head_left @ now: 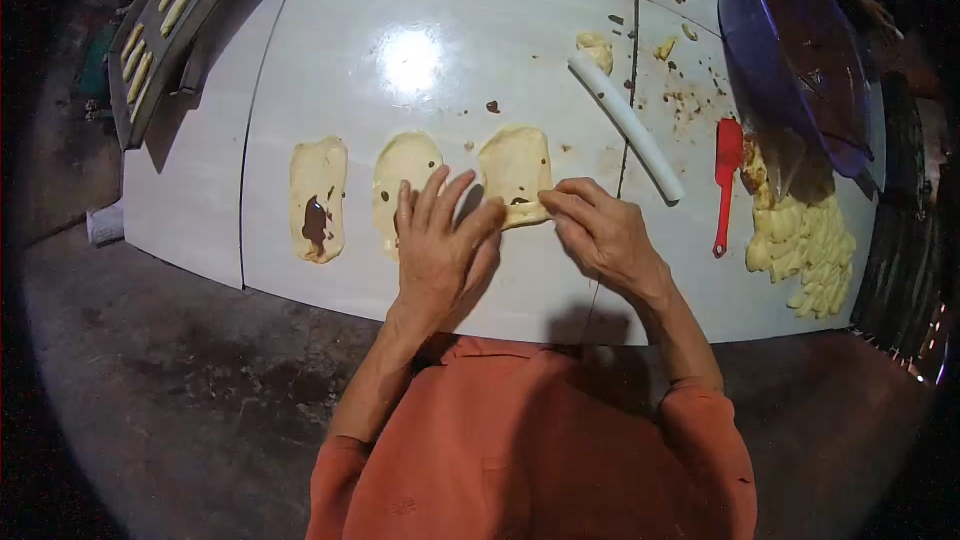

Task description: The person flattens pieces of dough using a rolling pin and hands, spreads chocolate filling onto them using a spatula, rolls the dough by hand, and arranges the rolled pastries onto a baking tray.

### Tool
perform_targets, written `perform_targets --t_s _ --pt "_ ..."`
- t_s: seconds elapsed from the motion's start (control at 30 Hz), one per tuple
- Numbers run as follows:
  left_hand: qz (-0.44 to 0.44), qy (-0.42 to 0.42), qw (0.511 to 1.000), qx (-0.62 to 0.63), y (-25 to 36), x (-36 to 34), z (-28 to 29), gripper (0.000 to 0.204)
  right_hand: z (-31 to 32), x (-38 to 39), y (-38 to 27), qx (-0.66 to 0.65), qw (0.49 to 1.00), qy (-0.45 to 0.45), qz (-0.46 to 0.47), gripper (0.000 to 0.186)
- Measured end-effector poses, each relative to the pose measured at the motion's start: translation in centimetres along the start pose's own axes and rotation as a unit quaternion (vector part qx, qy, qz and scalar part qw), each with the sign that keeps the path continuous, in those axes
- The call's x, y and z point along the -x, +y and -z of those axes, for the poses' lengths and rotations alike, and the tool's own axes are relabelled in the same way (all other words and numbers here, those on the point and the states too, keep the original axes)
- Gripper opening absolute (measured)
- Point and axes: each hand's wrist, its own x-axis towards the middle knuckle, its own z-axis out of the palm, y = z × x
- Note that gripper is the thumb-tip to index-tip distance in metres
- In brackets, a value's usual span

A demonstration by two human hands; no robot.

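Note:
Three flattened dough pieces lie in a row before me. On the right dough piece [515, 160], the near edge is folded up into a narrow roll, with a little dark brown filling showing along the fold. My left hand [440, 255] pinches the left end of that roll between thumb and index finger. Its other fingers stretch over the middle dough piece [408, 160], partly hiding it. The roll's right end is gripped by the closed fingers of my right hand [605, 240]. Dark filling [315, 223] sits on the left dough piece [318, 165].
A white rolling pin [628, 130] lies slanted to the right, touching a small dough lump [595, 48]. Beyond are a red spatula [727, 165], a pile of dough pieces [795, 245] and a purple basin [745, 40]. A tray [190, 25] with shaped dough stands far left.

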Motion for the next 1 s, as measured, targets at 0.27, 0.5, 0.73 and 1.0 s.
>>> perform_targets --t_s 0.27,0.5,0.73,1.0 --pt "-0.061 -0.012 0.997 0.042 -0.2 -1.6 -0.4 0.018 -0.1 -0.9 0.7 0.120 0.988 -0.042 0.090 0.022" --pt "0.021 0.023 0.998 0.055 -0.4 -1.6 -0.9 0.017 -1.0 -1.8 -0.3 0.088 0.991 0.035 -0.093 0.015" --pt "-0.036 0.005 0.999 0.025 -0.2 -2.0 0.3 0.022 -1.4 -0.6 1.2 0.189 0.976 0.051 0.093 0.022" --pt "-0.020 0.010 0.999 -0.044 -2.6 -1.5 -0.1 0.042 -0.1 -1.4 1.7 0.156 0.981 0.095 0.064 0.036"
